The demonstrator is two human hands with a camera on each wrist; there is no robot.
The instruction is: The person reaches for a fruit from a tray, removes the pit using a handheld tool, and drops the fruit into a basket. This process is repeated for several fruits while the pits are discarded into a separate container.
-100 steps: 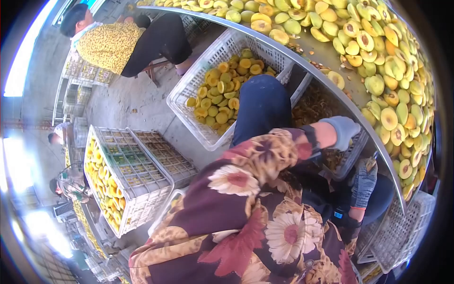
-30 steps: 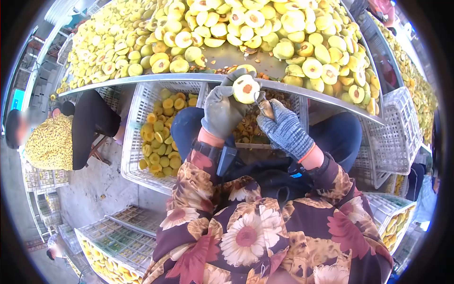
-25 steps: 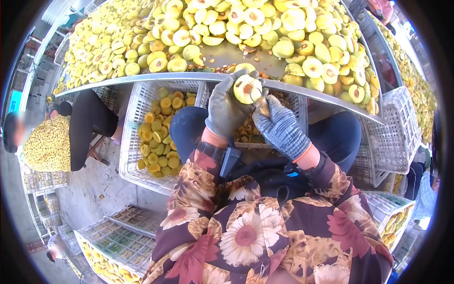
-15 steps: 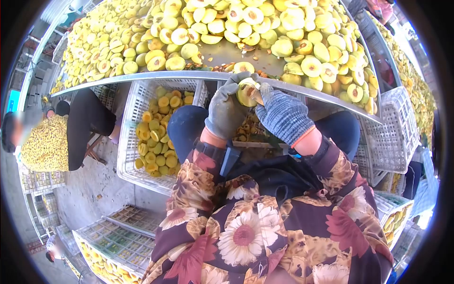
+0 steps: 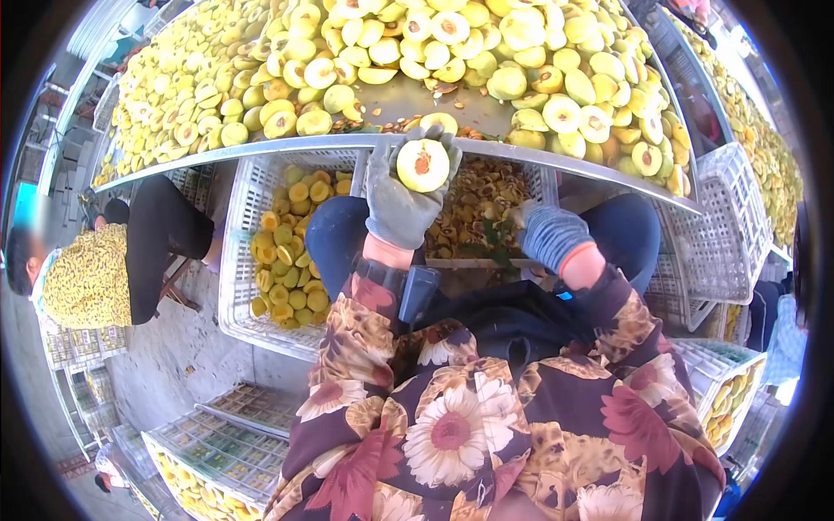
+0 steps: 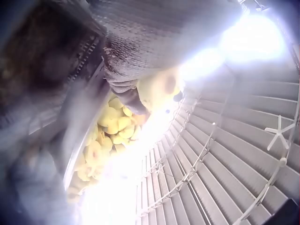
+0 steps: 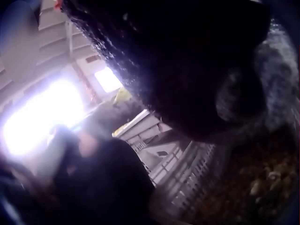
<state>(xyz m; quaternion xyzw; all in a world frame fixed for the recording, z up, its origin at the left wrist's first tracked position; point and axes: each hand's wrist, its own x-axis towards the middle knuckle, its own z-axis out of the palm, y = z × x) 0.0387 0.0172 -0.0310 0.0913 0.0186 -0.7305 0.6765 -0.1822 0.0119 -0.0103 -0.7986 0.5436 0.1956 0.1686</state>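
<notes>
In the head view my left hand (image 5: 398,208), in a grey glove, holds a yellow-green stone fruit half (image 5: 423,167) near the metal table's edge (image 5: 556,165). Its cut face, with a brown hollow, faces up at the head camera. The left wrist view shows part of that fruit past the glove. My right hand (image 5: 552,236), in a blue-grey knit glove, is curled beside a crate (image 5: 546,182) of brown scraps (image 5: 482,208). The small wooden-handled pitting tool seen in it earlier is hidden now. Dark and blurred, the glove (image 7: 187,61) fills much of the right wrist view.
Heaped fruit halves (image 5: 373,52) cover much of the metal table. At left below it stands a white crate (image 5: 233,286) of halves, against my knee. Stacked crates (image 5: 717,234) stand at right, more (image 5: 217,443) behind. A person (image 5: 87,278) sits at far left.
My right hand has come away from the fruit half, down and right over the scrap crate. The left hand has shifted slightly left and turned the cut face up. Earlier, the view swung toward the table.
</notes>
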